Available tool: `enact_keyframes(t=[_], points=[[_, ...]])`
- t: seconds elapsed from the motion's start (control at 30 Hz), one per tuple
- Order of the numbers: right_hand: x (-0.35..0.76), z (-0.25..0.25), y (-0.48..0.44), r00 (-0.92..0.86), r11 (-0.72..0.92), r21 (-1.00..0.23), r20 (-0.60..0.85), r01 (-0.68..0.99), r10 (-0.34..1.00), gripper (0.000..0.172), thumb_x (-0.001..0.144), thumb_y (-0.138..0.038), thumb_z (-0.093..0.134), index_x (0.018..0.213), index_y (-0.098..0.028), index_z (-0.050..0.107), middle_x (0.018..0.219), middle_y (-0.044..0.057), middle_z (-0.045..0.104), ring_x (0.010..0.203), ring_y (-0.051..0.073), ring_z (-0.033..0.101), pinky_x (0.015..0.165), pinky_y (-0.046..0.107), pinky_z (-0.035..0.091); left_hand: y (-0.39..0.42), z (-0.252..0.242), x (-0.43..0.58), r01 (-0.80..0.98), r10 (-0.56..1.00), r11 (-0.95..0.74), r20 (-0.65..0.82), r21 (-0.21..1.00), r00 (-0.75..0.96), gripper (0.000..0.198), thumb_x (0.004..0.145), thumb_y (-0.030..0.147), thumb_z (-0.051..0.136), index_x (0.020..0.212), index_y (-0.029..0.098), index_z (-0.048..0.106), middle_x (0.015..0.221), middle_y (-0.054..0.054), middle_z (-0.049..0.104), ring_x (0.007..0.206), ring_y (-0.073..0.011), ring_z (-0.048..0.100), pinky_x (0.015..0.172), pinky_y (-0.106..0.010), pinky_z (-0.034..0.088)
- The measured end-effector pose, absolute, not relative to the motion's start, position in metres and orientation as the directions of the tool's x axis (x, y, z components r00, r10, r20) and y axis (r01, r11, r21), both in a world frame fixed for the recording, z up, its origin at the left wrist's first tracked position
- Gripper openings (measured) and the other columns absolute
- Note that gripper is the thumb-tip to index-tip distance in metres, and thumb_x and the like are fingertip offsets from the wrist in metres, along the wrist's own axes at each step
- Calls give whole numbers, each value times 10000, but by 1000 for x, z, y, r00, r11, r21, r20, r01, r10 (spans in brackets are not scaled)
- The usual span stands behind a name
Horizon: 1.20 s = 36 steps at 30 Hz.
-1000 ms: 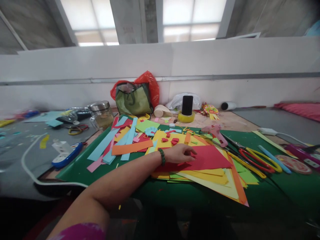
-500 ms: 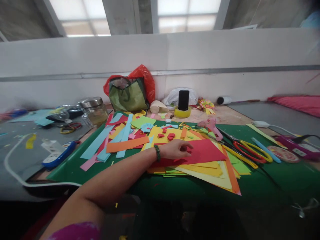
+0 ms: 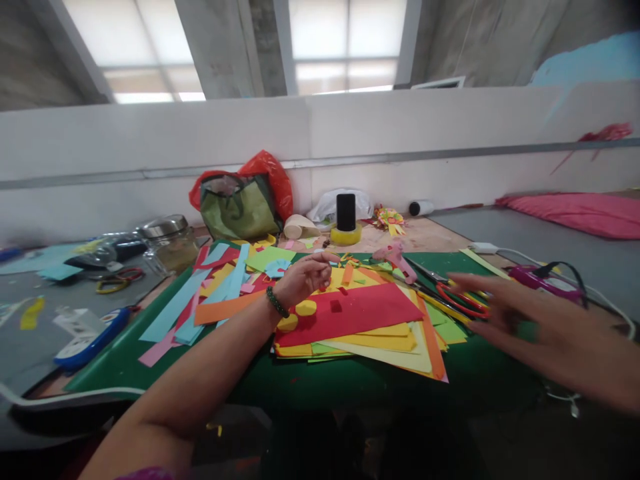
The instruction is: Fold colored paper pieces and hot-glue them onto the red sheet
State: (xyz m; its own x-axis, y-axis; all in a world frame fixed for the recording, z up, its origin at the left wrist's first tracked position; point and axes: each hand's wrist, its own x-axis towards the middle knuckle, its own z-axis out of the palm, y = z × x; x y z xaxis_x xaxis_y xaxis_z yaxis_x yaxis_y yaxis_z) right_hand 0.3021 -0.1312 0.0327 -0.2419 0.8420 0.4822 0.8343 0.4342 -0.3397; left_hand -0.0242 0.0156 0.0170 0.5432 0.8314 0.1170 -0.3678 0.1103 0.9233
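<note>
My left hand [image 3: 306, 277], with a green bead bracelet at the wrist, is over the upper left of the red paper [image 3: 370, 310]. Its fingers are curled together, and what they hold, if anything, is too small to make out. Two yellow paper pieces [image 3: 305, 308] lie on the red sheet below it, near a small dark red piece [image 3: 335, 306]. My right hand [image 3: 530, 323], blurred, is at the right with its fingers apart and nothing visible in them, close to the red-handled scissors [image 3: 463, 300]. Yellow, green and orange sheets [image 3: 435, 347] lie under the red one.
Blue, pink and orange paper strips [image 3: 225, 310] lie at the left on the green mat [image 3: 115, 363]. Behind are a glass jar [image 3: 173, 247], a green bag [image 3: 240, 210], a phone [image 3: 345, 212] on yellow tape [image 3: 346, 234] and a pink glue gun [image 3: 397, 260].
My left hand has lifted off the red paper and moved left, and its fingers have curled. My right hand has come into view at the right. Yellow pieces now show on the red paper.
</note>
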Motion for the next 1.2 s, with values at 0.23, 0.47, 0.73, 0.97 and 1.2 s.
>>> enact_keyframes(t=[0.23, 0.47, 0.73, 0.97, 1.2], points=[[143, 36, 8, -489, 222, -947, 85, 230, 868, 752, 607, -183, 776, 1308, -218, 507, 967, 69, 716, 543, 105, 604, 459, 221, 487, 19, 23, -29, -437, 865, 46, 183, 898, 468, 160, 635, 107, 613, 787, 122, 660, 527, 32, 501, 502, -83, 474, 519, -192, 426], [149, 20, 46, -374, 129, -991, 104, 42, 921, 416, 498, -196, 881, 815, -173, 613, 566, -18, 673, 533, 123, 652, 500, 203, 524, 25, 52, -60, -584, 937, -122, 288, 802, 200, 163, 683, 74, 527, 787, 142, 633, 553, 43, 432, 532, -80, 463, 579, -194, 452], [153, 36, 32, -586, 193, -980, 189, -56, 788, 345, 564, -328, 879, 755, -156, 648, 652, -3, 696, 572, 114, 654, 569, 237, 545, 21, 35, -44, 112, 791, -495, 393, 862, 469, 581, 536, 179, 833, 1095, 194, 672, 1090, -48, 630, 980, -202, 564, 842, -287, 466], [147, 34, 33, -428, 322, -927, 374, -192, 823, 338, 581, -363, 863, 756, -185, 635, 650, -23, 687, 569, 93, 635, 556, 204, 521, 24, 16, -30, 298, 758, -595, 397, 746, 518, 233, 826, 350, 641, 717, 164, 731, 884, -83, 706, 872, -214, 617, 831, -324, 470], [198, 35, 79, 250, 529, -782, 468, -329, 848, 331, 583, -302, 854, 767, -240, 586, 739, -58, 681, 719, 97, 685, 684, 204, 585, 48, 19, -59, 226, 891, -414, 342, 882, 298, 184, 731, 353, 752, 725, 169, 759, 821, -61, 727, 862, -205, 627, 763, -289, 483]])
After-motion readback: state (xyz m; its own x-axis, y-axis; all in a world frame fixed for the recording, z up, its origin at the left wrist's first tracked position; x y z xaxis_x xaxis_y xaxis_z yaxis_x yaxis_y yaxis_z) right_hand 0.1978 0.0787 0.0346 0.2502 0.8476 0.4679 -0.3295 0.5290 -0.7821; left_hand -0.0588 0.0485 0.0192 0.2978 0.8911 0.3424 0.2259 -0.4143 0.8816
